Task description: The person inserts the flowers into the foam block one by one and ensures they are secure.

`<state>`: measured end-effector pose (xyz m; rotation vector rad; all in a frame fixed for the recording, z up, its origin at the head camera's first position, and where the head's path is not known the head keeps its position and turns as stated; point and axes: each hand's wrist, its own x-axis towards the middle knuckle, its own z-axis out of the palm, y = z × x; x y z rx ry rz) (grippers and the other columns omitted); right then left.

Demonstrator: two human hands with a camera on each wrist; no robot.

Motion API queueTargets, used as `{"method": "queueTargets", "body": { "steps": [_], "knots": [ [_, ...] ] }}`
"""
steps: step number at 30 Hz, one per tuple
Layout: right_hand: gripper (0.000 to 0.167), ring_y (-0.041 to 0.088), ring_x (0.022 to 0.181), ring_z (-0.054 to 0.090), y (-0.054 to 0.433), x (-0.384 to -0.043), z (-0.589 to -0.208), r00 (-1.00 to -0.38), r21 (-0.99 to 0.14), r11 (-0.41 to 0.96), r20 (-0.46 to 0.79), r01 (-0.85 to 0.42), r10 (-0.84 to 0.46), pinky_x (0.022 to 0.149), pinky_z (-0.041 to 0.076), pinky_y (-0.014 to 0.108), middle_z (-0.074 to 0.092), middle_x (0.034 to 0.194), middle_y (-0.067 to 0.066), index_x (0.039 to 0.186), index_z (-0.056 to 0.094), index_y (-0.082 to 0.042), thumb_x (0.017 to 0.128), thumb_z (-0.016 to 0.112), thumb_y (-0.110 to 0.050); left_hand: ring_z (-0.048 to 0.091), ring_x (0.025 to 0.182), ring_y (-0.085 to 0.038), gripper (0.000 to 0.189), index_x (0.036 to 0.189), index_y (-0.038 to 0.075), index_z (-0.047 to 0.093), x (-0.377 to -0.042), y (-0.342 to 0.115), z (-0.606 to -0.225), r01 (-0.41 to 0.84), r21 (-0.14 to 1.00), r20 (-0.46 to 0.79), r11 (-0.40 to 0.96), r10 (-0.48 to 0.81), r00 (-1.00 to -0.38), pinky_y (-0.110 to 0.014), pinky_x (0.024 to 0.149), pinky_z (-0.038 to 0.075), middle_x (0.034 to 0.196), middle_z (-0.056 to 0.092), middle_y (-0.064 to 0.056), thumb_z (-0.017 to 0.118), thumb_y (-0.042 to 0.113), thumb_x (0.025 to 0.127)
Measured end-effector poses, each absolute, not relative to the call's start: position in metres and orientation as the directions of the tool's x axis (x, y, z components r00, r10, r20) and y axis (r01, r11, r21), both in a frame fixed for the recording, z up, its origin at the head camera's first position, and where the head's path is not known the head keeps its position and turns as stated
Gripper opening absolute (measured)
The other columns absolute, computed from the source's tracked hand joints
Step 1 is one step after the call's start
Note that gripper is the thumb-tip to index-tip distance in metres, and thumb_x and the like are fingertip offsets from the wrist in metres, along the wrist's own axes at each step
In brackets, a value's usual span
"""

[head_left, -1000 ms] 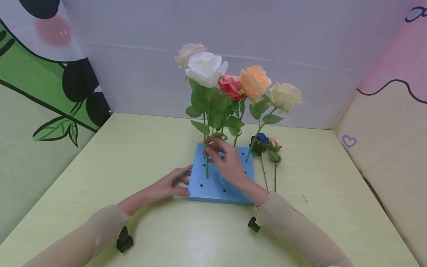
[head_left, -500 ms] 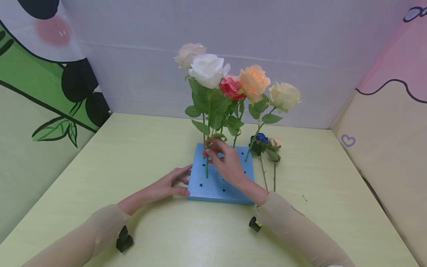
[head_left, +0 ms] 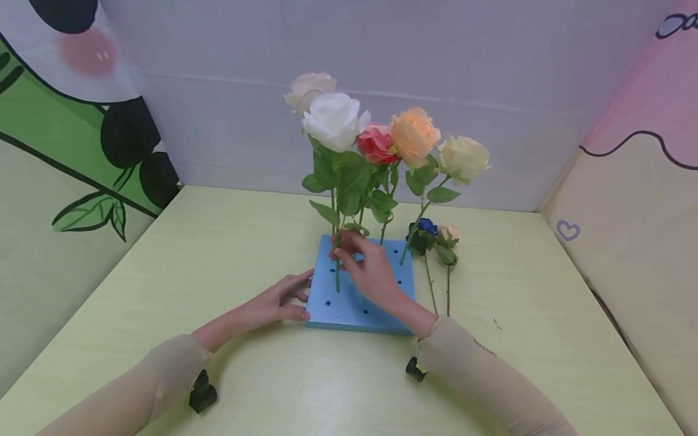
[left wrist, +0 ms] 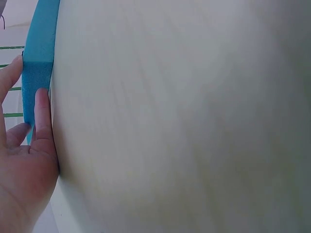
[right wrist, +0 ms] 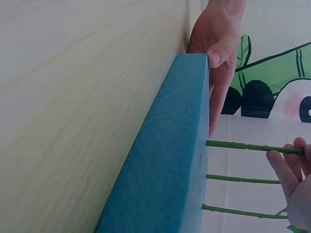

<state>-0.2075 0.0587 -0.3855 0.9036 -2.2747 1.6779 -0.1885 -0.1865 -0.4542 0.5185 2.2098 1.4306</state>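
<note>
My right hand (head_left: 375, 274) pinches the green stem of a white rose (head_left: 334, 123) between thumb and fingers, low on the stem. The stem's lower end meets the face of a blue foam block (head_left: 349, 320) with small dark holes; how deep it sits cannot be told. On the block's left side my left hand (head_left: 279, 301) rests with fingers spread against the edge, also seen in the left wrist view. Behind the white rose stand a pale pink rose (head_left: 308, 91), a red rose (head_left: 376, 144), an orange rose (head_left: 415, 136) and a cream rose (head_left: 463, 158), all upright or leaning.
Right of the block, a dark blue rose (head_left: 428, 227) and a small peach rose (head_left: 448, 235) lie on the pale table (head_left: 245, 375). A curtain-like sheet (head_left: 229, 133) hangs behind. Small black pieces (head_left: 203, 392) are by the sleeves.
The white rose's bloom has shifted slightly left and down since half a second ago, with my right hand still pinching its stem. My left hand stays at the block's edge.
</note>
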Motion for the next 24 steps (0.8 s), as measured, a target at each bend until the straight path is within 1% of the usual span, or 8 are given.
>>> {"method": "queueTargets", "body": {
  "steps": [2, 4, 11, 14, 20, 24],
  "knots": [
    [0.016, 0.022, 0.086, 0.071, 0.0587, -0.207, -0.3863, -0.797, -0.804, 0.184, 0.477, -0.566, -0.37, 0.071, 0.063, 0.037, 0.072, 0.094, 0.014, 0.114, 0.063, -0.006, 0.1, 0.056, -0.008, 0.049, 0.126, -0.028, 0.087, 0.159, 0.022, 0.018, -0.1882, -0.1864, -0.4541, 0.067, 0.92, -0.166, 0.386, 0.539, -0.826, -0.025, 0.097, 0.054, 0.153, 0.033, -0.014, 0.072, 0.026, 0.09],
    [0.016, 0.023, 0.086, 0.071, 0.0587, -0.2069, -0.3868, -0.794, -0.802, 0.179, 0.481, -0.57, -0.372, 0.071, 0.063, 0.037, 0.072, 0.094, 0.015, 0.114, 0.063, -0.005, 0.1, 0.056, -0.008, 0.049, 0.126, -0.028, 0.087, 0.159, 0.022, 0.019, -0.1879, -0.1863, -0.4542, 0.068, 0.921, -0.164, 0.384, 0.54, -0.825, -0.024, 0.097, 0.054, 0.152, 0.033, -0.014, 0.072, 0.026, 0.09],
    [0.017, 0.037, 0.09, 0.071, 0.0589, -0.2089, -0.3884, -0.802, -0.815, 0.167, 0.469, -0.554, -0.371, 0.071, 0.062, 0.044, 0.072, 0.096, 0.018, 0.114, 0.063, -0.003, 0.099, 0.056, -0.004, 0.049, 0.126, -0.028, 0.087, 0.159, 0.023, 0.019, -0.1888, -0.1862, -0.455, 0.071, 0.923, -0.158, 0.378, 0.54, -0.827, -0.023, 0.096, 0.054, 0.153, 0.034, -0.014, 0.072, 0.026, 0.09],
    [0.017, 0.036, 0.091, 0.071, 0.0596, -0.2088, -0.3892, -0.808, -0.822, 0.17, 0.457, -0.543, -0.372, 0.072, 0.062, 0.042, 0.072, 0.096, 0.019, 0.114, 0.064, -0.003, 0.099, 0.057, -0.005, 0.049, 0.126, -0.028, 0.087, 0.159, 0.023, 0.019, -0.1894, -0.1862, -0.4555, 0.073, 0.923, -0.156, 0.379, 0.54, -0.827, -0.024, 0.097, 0.054, 0.153, 0.034, -0.014, 0.072, 0.026, 0.09],
    [0.017, 0.036, 0.092, 0.072, 0.0616, -0.2084, -0.3932, -0.814, -0.829, 0.17, 0.446, -0.532, -0.373, 0.072, 0.063, 0.035, 0.073, 0.095, 0.019, 0.114, 0.066, -0.003, 0.099, 0.057, -0.006, 0.049, 0.126, -0.028, 0.087, 0.159, 0.023, 0.019, -0.1901, -0.1862, -0.4555, 0.077, 0.918, -0.159, 0.389, 0.539, -0.827, -0.025, 0.097, 0.054, 0.152, 0.034, -0.014, 0.072, 0.028, 0.09],
    [0.02, 0.037, 0.09, 0.072, 0.0622, -0.2085, -0.3947, -0.808, -0.823, 0.172, 0.453, -0.542, -0.378, 0.072, 0.063, 0.037, 0.074, 0.096, 0.018, 0.116, 0.066, -0.003, 0.099, 0.057, -0.005, 0.049, 0.126, -0.028, 0.087, 0.159, 0.023, 0.019, -0.1898, -0.1863, -0.4553, 0.071, 0.92, -0.163, 0.385, 0.541, -0.825, -0.026, 0.097, 0.054, 0.151, 0.035, -0.015, 0.072, 0.027, 0.09]
  ]
}}
